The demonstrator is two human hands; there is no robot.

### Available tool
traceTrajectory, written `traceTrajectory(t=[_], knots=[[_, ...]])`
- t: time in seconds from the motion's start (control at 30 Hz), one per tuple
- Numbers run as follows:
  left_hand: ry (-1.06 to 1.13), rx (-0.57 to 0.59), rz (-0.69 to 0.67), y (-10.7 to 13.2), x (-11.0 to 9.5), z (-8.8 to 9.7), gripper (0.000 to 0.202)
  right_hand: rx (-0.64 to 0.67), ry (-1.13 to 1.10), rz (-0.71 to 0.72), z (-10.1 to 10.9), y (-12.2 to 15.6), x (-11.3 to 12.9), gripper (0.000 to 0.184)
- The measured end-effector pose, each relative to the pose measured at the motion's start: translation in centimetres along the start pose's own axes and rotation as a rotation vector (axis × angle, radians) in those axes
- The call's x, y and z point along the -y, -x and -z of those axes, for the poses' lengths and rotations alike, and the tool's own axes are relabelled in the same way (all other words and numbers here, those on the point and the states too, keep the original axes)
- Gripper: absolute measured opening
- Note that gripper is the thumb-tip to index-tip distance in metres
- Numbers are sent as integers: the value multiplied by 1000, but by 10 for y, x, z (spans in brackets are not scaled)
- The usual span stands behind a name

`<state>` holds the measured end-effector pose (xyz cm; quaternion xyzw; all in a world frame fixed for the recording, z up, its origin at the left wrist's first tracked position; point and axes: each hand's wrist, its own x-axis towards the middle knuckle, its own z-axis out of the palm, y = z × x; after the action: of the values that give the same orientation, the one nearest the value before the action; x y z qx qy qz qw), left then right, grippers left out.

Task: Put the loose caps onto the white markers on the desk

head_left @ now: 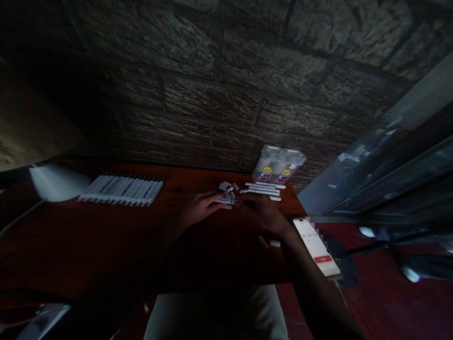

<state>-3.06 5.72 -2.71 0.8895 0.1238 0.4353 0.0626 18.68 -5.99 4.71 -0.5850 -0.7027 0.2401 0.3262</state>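
Observation:
My left hand [203,208] is closed, its fingers pinching a white marker [223,200] just above the dark wooden table [198,245]. From the other side my right hand [264,212] reaches in with fingers pinched at the marker's right end; what lies between them is too dark to make out. Directly beyond the fingers is a small pile of short white marker caps [229,187]. To its right several white marker barrels [262,189] lie side by side. A loose dark short piece [263,242] and a loose white short piece [275,243] rest nearer me, by my right forearm.
A long row of white markers with dark ends [122,190] lies at left, beside a white lamp-like shade [58,183]. A clear plastic case [279,165] stands against the stone wall [198,89]. At the table's right edge lies a lit phone [316,248].

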Motion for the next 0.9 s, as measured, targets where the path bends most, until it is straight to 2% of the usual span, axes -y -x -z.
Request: traceTrajectory(t=[0.33,0.5,0.63,0.7,0.77,0.83,0.9], knots=[[-212,-45,-90,-1,3,4,24,13,-200,-137,-8,-6,-2,36],[-211,-33,-72,2,0,1,26,39,-248,-158,-10,-11,-3,45],[-115,-55,-4,4,-7,-9,31,101,-274,-212,-8,-9,-4,51],[-82,0,45,5,-13,-14,33,131,-236,-249,-8,-7,-6,56],[-71,88,73,5,-17,-18,35,104,-146,-258,-10,-6,-7,61],[-46,169,104,6,-19,-19,35,87,-31,-243,-13,-6,-7,66],[-30,214,127,8,-18,-18,36,139,51,-209,-16,-9,-6,69]])
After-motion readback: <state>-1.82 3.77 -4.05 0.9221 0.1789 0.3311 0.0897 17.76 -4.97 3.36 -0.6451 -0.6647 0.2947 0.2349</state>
